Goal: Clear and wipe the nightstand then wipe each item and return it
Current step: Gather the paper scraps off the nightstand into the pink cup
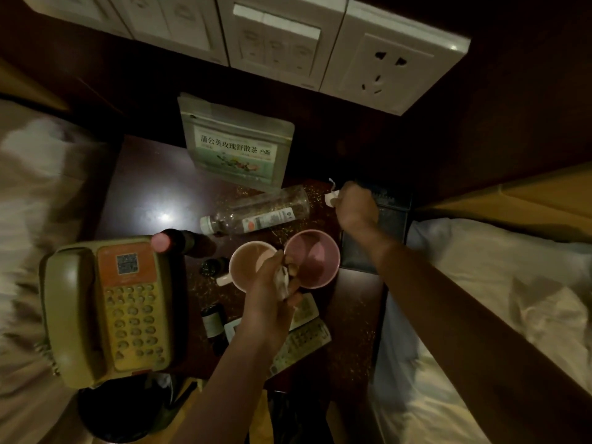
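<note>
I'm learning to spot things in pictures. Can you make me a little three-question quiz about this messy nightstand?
1. True or false: the clear plastic bottle stands upright.
2. How many pink cups sit side by side? A) one B) two C) four
3. Fill in: the left hand grips crumpled ____.

Key:
1. False; it lies on its side on the nightstand.
2. B; one cup and another cup.
3. Paper-like scraps.

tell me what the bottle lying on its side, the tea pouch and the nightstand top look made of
Bottle: clear thin plastic by the look, since the tabletop shows through it; pale cap, printed label.
Tea pouch: soft matte plastic or foil film, probably; edges look heat-sealed, printed label on the front.
Nightstand: dark reddish wood or veneer with a glossy finish; a bright lamp glare reflects off it.
</note>
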The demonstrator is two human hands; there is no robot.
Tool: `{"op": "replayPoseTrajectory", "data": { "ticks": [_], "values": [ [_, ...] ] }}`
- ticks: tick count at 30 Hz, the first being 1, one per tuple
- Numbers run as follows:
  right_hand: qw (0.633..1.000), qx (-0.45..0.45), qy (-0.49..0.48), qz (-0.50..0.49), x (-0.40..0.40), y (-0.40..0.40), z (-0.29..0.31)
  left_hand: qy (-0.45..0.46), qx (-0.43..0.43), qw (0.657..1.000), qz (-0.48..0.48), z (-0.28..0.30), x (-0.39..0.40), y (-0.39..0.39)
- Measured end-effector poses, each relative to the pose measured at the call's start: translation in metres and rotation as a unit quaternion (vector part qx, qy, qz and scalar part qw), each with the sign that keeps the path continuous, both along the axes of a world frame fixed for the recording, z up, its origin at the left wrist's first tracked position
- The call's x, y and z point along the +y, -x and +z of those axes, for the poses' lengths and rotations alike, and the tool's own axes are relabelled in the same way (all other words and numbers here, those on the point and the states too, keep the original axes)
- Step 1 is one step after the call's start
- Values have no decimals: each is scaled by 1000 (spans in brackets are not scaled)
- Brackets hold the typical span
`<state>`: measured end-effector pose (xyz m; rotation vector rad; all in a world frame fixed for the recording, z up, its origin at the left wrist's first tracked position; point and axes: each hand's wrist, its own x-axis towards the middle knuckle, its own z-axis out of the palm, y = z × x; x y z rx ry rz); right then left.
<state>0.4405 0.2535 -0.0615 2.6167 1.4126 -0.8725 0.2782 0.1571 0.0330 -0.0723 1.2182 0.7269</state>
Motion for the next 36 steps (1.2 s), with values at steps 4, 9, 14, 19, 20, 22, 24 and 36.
{"op": "replayPoseTrajectory", "data": {
  "ticks": [4, 9, 14, 19, 20, 22, 24, 36],
  "values": [
    [999, 3, -21, -37, -2, 0, -1, 7, -2, 1000, 20, -2, 1, -2],
    [998, 42, -39, -37, -3, -2, -5, 7, 6, 1000, 24, -4, 0, -1],
    [980, 128, -137, -65, -14, 0, 32, -9, 28, 999, 30, -2, -3, 3],
    [956, 248, -160, -13, -53, 41, 125, -37, -2, 997, 70, -4, -1, 7],
    [957, 261, -123, 10, -61, 51, 137, -40, -17, 995, 85, -4, -1, 8],
    [963, 244, -47, 99, -73, 68, 146, -52, -53, 992, 106, -2, -2, 12],
    [958, 213, 13, 189, -76, 80, 148, -58, -89, 986, 125, 0, -4, 19],
    [937, 119, -50, 326, 6, 110, 85, -47, 142, 983, 103, -14, -17, 82]
  ]
}}
